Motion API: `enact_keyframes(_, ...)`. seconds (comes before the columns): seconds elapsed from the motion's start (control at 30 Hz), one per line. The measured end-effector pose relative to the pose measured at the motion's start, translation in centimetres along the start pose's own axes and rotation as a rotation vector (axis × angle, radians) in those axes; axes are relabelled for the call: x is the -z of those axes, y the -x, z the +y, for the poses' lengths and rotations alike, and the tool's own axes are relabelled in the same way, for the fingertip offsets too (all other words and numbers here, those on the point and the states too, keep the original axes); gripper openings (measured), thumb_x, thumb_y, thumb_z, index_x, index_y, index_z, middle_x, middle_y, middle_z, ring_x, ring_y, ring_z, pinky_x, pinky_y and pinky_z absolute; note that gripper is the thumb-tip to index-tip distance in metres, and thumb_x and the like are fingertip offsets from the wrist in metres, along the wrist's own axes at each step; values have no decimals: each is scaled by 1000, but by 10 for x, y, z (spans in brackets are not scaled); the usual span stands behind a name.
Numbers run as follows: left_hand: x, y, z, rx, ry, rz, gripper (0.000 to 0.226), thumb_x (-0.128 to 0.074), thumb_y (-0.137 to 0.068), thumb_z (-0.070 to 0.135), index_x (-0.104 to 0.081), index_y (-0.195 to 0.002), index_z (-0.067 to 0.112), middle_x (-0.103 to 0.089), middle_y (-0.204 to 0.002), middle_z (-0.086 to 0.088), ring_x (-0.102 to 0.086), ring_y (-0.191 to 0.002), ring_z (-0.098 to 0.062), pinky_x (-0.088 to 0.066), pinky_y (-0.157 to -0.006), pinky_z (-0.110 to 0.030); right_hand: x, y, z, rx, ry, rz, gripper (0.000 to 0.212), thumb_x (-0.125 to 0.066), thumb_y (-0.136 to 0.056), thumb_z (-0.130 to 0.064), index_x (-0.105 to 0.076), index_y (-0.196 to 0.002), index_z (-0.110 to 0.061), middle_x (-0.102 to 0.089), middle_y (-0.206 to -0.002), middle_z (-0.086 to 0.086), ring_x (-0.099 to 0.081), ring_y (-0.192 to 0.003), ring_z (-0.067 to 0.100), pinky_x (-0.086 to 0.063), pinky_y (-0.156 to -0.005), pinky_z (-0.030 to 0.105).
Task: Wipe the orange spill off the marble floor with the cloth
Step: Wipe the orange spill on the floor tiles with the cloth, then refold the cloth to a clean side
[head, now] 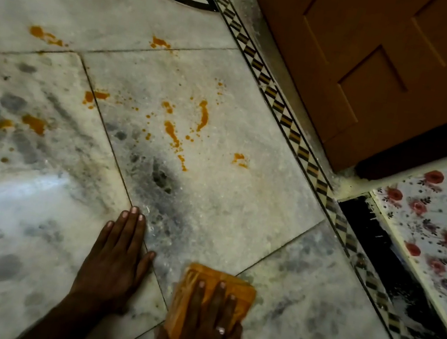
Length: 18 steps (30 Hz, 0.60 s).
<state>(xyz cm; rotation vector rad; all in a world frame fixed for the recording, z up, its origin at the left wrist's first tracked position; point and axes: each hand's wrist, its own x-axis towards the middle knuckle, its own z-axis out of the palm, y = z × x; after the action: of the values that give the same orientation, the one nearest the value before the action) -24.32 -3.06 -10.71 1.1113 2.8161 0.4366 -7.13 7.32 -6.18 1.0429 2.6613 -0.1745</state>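
While both hands rest low in the frame: the orange spill lies well ahead of them on the floor
Left hand [116,264]: flat on the marble floor [240,202], palm down, fingers pressed together and pointing away, thumb spread out to the side; it holds nothing
Right hand [206,324]: laid flat on top of the cloth, fingers slightly spread, pressing it to the floor; a ring [220,330] sits on one finger
Cloth [242,292]: orange, folded into a rough rectangle, lying on the floor just beside the left hand, across a tile joint
Orange spill [173,133]: scattered streaks and drops over several tiles, the thickest group around the middle of the frame, more patches far left and near the upper joint; well apart from the cloth
Floor: pale marble with grey smudges, one dark smudge between the spill and the hands
Border [303,150]: a patterned inlay strip running diagonally along the floor's edge
Door [384,63]: brown wood, upper right
Floral surface [439,225]: white with red flowers, far right
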Motion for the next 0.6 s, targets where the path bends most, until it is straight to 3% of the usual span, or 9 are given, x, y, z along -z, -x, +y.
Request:
enact_keyframes(0.07, 2, 1, -1, -17, -2, -16, 75, -26, -100, 51, -30, -152, -3, -25, -162, -21, -22, -151, -33, -11, -123, -43, -8, 8, -11, 54, -17, -34, 85, -67, -62, -67, -63, -134, -21, -55, -142, 22, -57, -123, 48, -39, -94, 65)
enact_keyframes(0.1, 4, 2, -2, -23, 4, -30, 75, -23, -101, 52, -30, -153, -2, -25, -163, -20, -21, -151, -32, -10, -123, -42, -11, 13, -13, 102, -21, -24, 64, -67, -76, -54, -64, -132, -25, -55, -142, 20, -61, -119, 45, -42, -92, 63)
enact_keyframes(0.17, 9, 3, -3, -29, 23, -55, 74, -21, -102, 53, -29, -153, 0, -25, -163, -19, -21, -151, -29, -8, -123, -40, -15, 20, -17, 244, -53, 98, 34, -49, -96, -32, -65, -127, -34, -61, -136, 13, -68, -110, 40, -50, -86, 59)
enact_keyframes(0.2, 12, 4, -3, -33, 30, -71, 74, -22, -102, 53, -29, -154, 0, -25, -163, -18, -20, -151, -28, -8, -123, -39, -18, 19, -19, 321, -131, 136, 34, -46, -97, -29, -67, -123, -37, -67, -129, 8, -69, -105, 37, -54, -82, 55)
enact_keyframes(0.3, 20, 5, -3, -7, 89, -129, 76, -16, -103, 56, -28, -154, 0, -23, -163, -17, -14, -151, -24, -5, -122, -35, 16, 8, -14, 442, -453, -140, 37, -57, -79, -38, -67, -115, -36, -70, -113, -8, -71, -96, 24, -61, -77, 39)
enact_keyframes(0.33, 23, 3, -4, 29, 137, -148, 79, -12, -103, 58, -27, -154, 0, -21, -163, -16, -13, -152, -23, -4, -122, -32, 27, -1, -11, 449, -622, -124, 36, -59, -79, -35, -66, -114, -37, -70, -108, -11, -71, -93, 18, -60, -79, 35)
enact_keyframes(0.43, 34, -3, -4, 129, 291, -114, 92, -3, -95, 70, -19, -156, 3, -12, -165, -9, -7, -152, -21, 0, -122, -25, 70, -46, -2, 225, -1055, -314, 25, -57, -76, -42, -67, -99, -40, -70, -80, -10, -65, -76, 6, -54, -73, 30)
enact_keyframes(0.5, 52, -6, 2, 213, 421, -141, 78, -18, -101, 63, -18, -157, 9, -9, -166, -4, -2, -150, -10, 1, -119, -20, 101, -74, -5, 154, -1167, -367, 16, -58, -79, -31, -69, -89, -25, -67, -67, -9, -60, -64, 4, -49, -61, 25)
enact_keyframes(0.6, 73, -12, 20, 450, 751, -62, 48, -46, -103, 43, -53, -142, 17, -48, -152, -5, -40, -143, -17, -25, -116, -23, 133, -98, -15, 146, -1279, -409, 21, -54, -88, -2, -69, -83, -16, -63, -58, -8, -55, -53, 4, -44, -52, 20)
